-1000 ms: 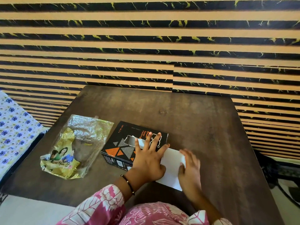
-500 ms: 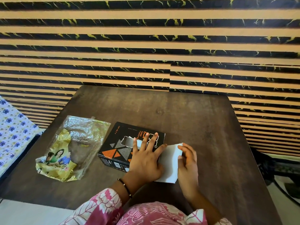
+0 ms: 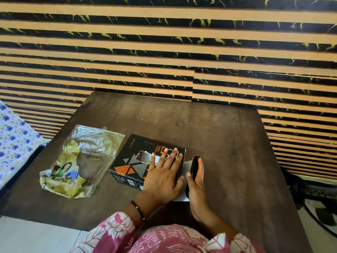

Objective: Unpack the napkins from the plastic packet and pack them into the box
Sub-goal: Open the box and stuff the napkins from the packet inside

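Note:
A black box (image 3: 131, 161) with orange and grey triangles lies on the dark table (image 3: 228, 143). My left hand (image 3: 162, 178) lies flat on its top, fingers spread, pressing it down. Something pale shows through a cut-out (image 3: 144, 157) in the top. At the box's right end, its end flap (image 3: 193, 167) stands raised and is seen edge-on, black outside and white inside. My right hand (image 3: 197, 187) holds that flap, thumb on its near side and palm behind it. The crumpled yellow and clear plastic packet (image 3: 80, 161) lies flat to the left of the box, apart from both hands.
A striped tan and black wall (image 3: 164, 61) runs right behind the table's far edge. A blue-flowered cloth (image 3: 12, 143) lies at the left. Dark cables (image 3: 313, 190) lie on the floor at the right. My pink patterned sleeves fill the bottom of the view.
The white flap lay flat on the table under my right hand. My right hand has swung it up towards the box's end. My left hand stays on the box top.

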`<state>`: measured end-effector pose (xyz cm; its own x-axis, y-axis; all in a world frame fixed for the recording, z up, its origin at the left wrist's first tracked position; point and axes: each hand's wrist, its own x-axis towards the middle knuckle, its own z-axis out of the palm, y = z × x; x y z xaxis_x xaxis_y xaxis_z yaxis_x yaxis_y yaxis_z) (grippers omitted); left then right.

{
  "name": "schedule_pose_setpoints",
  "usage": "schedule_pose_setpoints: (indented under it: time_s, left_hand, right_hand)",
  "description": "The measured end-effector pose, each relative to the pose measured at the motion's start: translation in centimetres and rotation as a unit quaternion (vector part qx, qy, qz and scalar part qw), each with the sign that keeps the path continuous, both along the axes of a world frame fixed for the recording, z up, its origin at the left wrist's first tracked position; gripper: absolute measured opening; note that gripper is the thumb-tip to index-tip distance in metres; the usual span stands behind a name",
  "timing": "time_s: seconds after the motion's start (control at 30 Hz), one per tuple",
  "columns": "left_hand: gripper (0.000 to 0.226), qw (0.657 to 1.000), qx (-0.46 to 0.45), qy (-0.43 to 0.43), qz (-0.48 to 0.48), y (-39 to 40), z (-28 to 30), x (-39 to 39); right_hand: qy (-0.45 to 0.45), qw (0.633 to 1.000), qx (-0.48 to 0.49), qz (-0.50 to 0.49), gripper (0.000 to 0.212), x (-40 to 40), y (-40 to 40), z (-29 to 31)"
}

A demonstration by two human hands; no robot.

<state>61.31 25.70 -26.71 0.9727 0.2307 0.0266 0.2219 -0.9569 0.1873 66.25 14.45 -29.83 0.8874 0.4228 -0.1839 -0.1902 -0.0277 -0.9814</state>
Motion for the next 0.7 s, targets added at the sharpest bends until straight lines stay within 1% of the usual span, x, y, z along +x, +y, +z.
schedule_pose_setpoints:
  time_s: [0.1, 0.2, 0.3, 0.4, 0.47, 0.57, 0.6, 0.7]
  left_hand:
    - [0.070, 1.000, -0.020, -0.011, 0.017, -0.2, -0.1, 0.1]
    - [0.077, 0.999, -0.038, -0.018, 0.022, -0.1, -0.1, 0.0]
    - [0.090, 0.998, -0.047, -0.023, 0.018, -0.2, 0.1, 0.1]
    - [0.094, 0.999, -0.047, -0.020, 0.016, -0.4, 0.3, 0.2]
    - [0.090, 0.999, -0.043, -0.021, 0.013, -0.5, 0.3, 0.2]
    - [0.072, 0.998, -0.050, -0.023, 0.011, -0.5, 0.3, 0.2]
    - [0.071, 0.998, -0.056, -0.023, 0.008, -0.5, 0.4, 0.3]
    - [0.073, 0.998, -0.060, -0.017, 0.003, -0.5, 0.5, 0.4]
  right_hand:
    - [0.040, 0.999, 0.016, -0.010, 0.059, -0.3, 1.3, -0.2]
    - [0.060, 0.998, 0.028, -0.013, 0.051, -0.3, 2.4, 0.1]
    - [0.064, 0.997, 0.043, -0.004, 0.050, -0.6, 2.8, 0.6]
    - [0.061, 0.997, 0.049, 0.002, 0.050, -1.0, 2.8, 1.0]
    - [0.094, 0.994, 0.063, 0.011, 0.045, -1.0, 2.7, 1.3]
    - [0.129, 0.989, 0.068, 0.024, 0.030, -1.1, 2.7, 1.0]
    - [0.141, 0.987, 0.073, 0.020, 0.030, -1.2, 2.7, 0.8]
    - [0.142, 0.987, 0.067, 0.032, 0.041, -1.9, 2.7, 0.8]
